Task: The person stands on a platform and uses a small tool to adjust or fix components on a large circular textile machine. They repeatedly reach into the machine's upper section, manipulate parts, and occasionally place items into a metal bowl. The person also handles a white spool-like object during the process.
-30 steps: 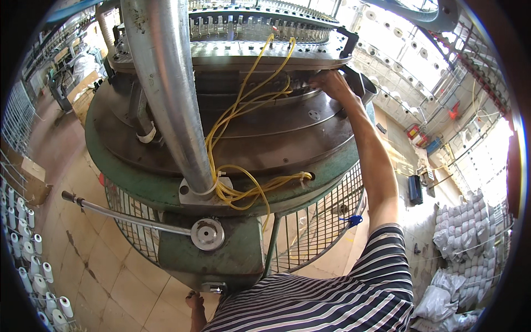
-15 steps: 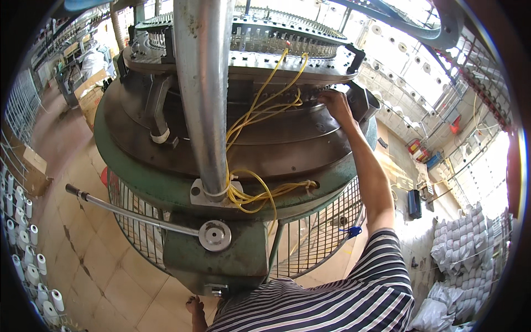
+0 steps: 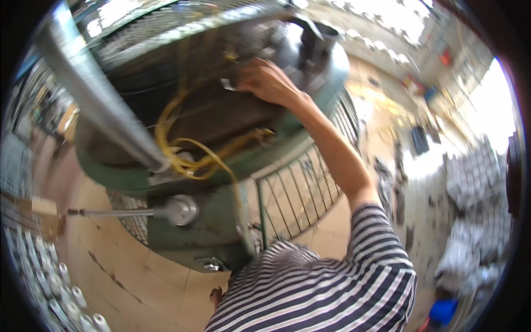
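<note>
A large round green knitting machine (image 3: 99,166) fills the space before me. Over its dark, worn top plate my right hand (image 3: 265,82) is closed, its fingers smeared by motion. At the fingertips shows a small shiny metal piece (image 3: 227,84), which seems to be pinched there; its exact kind is blurred. Left of that hand, yellow cables (image 3: 168,130) loop down past a thick steel post (image 3: 105,99). My left hand (image 3: 215,297) hangs low beside my striped shirt, below the machine's green box (image 3: 191,238), with its fingers loosely apart and nothing visible in them.
A metal crank lever (image 3: 110,212) sticks out leftward from the box. Barred guards (image 3: 298,193) stand under the machine's rim. White yarn cones (image 3: 61,288) stand at the lower left, and grey wrapped bundles (image 3: 475,177) are stacked at the right.
My right hand has left the needle ring and come nearer over the plate, with a small shiny piece now showing at its fingers. The view has turned and shifted. My left hand still hangs low.
</note>
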Demonstrator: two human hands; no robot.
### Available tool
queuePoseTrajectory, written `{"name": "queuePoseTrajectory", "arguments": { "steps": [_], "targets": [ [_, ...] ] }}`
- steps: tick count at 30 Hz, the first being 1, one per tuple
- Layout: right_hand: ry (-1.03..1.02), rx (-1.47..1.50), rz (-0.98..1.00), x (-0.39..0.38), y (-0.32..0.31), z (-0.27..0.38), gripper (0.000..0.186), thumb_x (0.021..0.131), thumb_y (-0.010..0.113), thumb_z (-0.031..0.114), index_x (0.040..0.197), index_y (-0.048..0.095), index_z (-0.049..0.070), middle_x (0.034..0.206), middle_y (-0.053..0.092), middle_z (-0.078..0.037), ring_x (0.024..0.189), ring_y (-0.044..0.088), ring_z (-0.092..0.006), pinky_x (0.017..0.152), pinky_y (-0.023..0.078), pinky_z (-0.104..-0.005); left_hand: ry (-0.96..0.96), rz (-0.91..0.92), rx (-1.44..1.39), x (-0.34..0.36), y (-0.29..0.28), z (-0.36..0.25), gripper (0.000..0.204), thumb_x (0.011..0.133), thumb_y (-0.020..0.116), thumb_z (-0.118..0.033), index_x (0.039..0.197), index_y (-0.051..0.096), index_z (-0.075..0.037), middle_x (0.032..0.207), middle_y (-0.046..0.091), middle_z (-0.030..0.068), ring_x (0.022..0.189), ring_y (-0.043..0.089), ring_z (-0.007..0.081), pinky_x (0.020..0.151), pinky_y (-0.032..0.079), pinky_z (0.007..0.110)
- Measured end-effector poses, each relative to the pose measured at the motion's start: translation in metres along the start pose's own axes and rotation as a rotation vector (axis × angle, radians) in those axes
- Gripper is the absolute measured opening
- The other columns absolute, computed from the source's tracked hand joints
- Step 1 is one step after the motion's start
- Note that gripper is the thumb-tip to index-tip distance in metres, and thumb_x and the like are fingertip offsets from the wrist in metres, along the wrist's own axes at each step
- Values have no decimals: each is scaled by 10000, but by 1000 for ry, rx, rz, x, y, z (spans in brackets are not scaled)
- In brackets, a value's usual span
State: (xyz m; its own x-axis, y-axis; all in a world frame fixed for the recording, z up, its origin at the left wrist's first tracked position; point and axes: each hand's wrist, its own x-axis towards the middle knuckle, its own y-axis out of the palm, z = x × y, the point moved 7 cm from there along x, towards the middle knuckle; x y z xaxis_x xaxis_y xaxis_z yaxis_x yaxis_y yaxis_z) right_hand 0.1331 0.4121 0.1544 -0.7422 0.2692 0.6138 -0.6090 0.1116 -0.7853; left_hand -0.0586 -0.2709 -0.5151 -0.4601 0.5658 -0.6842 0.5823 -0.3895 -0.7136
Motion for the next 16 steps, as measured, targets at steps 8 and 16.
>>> {"name": "queuePoseTrajectory", "arguments": {
  "steps": [8, 16],
  "targets": [
    [382, -167, -790, -190, -93, 65, 217, 803, 790, 1, 1013, 770, 50, 1047, 758, -115, 897, 730, -242, 761, 587, -314, 175, 228, 627, 11, -5, 32, 283, 1046, 516, -308, 922, 613, -73, 577, 494, 43, 504, 364, 180, 545, 415, 339],
    [1694, 71, -446, -603, -22, 70, 248, 905, 724, 293, 844, 801, 65, 680, 744, -62, 664, 727, -133, 663, 576, -308, 407, 404, 529, 14, -7, 23, 571, 1048, 455, -522, 1546, 444, -242, 487, 528, 45, 420, 407, 190, 491, 386, 409]
  ]
}}
